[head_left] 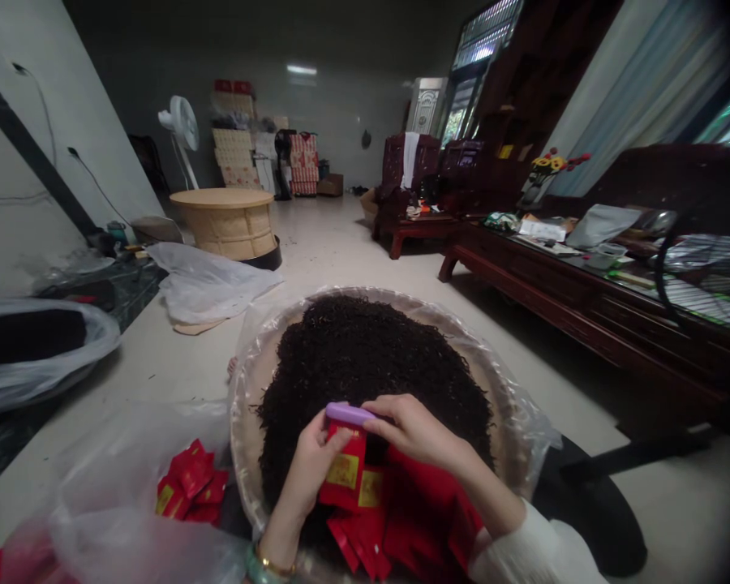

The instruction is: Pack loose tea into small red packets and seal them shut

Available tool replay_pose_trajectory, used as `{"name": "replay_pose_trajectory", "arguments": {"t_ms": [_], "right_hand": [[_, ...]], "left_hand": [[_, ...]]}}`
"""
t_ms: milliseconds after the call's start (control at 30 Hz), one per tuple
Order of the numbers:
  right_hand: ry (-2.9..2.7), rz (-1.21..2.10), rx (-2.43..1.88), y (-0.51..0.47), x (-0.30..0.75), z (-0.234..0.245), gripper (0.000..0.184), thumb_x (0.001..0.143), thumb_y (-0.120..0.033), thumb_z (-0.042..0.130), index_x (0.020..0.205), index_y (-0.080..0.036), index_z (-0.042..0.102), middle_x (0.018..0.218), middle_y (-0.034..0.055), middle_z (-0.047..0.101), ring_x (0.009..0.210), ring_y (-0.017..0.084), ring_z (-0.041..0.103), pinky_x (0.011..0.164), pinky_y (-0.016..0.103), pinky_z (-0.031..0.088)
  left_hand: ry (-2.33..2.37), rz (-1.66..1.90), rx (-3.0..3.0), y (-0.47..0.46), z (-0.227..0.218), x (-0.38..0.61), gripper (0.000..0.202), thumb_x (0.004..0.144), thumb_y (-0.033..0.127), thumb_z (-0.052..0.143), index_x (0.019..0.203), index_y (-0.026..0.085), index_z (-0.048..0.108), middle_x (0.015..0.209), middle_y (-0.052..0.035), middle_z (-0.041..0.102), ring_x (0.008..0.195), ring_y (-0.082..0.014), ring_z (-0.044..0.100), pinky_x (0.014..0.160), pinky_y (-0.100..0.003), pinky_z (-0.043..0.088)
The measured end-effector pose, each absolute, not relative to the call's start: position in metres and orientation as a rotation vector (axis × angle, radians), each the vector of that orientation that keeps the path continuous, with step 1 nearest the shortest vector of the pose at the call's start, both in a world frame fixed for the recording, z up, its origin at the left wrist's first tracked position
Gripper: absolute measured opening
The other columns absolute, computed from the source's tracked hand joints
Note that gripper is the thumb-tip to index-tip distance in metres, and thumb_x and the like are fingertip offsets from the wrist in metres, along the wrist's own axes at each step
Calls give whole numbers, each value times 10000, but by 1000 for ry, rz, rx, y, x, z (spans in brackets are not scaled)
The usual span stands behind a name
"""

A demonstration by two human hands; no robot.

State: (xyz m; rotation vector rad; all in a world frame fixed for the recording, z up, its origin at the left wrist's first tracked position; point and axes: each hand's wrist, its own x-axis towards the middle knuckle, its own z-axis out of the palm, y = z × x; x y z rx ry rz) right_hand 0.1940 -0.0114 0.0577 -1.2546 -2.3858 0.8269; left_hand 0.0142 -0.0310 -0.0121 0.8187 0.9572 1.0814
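Note:
My left hand is closed on a small red foil packet with a gold label, thumb pressed on its front. A purple bag sealer lies across the packet's top edge, gripped at its right end by the fingers of my right hand. Below both hands, more red packets rest at the near side of a wide round woven tray. A large heap of dark, twisted dry leaves, apparently tea, fills much of this plastic-lined tray.
Several red packets lie on a clear plastic sheet at the left. Further left is a plastic-lined container of dark material. A round wicker drum and a dark wooden table stand beyond. A black stand base is at right.

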Motion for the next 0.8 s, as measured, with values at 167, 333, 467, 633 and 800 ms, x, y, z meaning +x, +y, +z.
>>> {"name": "replay_pose_trajectory", "arguments": {"t_ms": [167,333,467,633,800], "right_hand": [[-2381,849,-1256,-11,194,54,294,951,-345,452,855,-163,661,769,39,648,685,149,556,632,225,363],[-2388,852,-1247,-12,193,51,276,948,-328,456,862,-162,660,785,46,658,701,158,570,635,230,373],[-2386,853,-1258,-12,193,51,269,945,-326,462,871,-168,666,798,47,668,713,161,578,643,231,380],[-2383,847,-1252,-12,193,52,269,945,-327,466,867,-170,672,779,37,662,697,154,574,627,225,373],[-2362,871,-1258,-13,192,53,263,943,-325,476,880,-165,676,778,36,661,688,149,569,624,222,366]], "left_hand": [[918,1184,704,-25,-6,16,520,645,525,755,986,150,641,969,-109,739,821,-225,694,749,-303,527],[937,1182,705,-25,-9,16,497,645,517,758,950,144,639,947,-109,744,793,-228,699,735,-307,526],[962,1186,724,-25,-9,16,512,632,526,761,949,142,644,909,-98,745,765,-222,695,715,-297,521],[991,1178,749,-25,-6,16,522,627,536,758,948,139,646,879,-88,741,723,-208,685,679,-282,513],[988,1177,731,-26,-6,16,518,621,526,765,941,137,641,849,-74,736,682,-180,669,645,-263,506]]}}
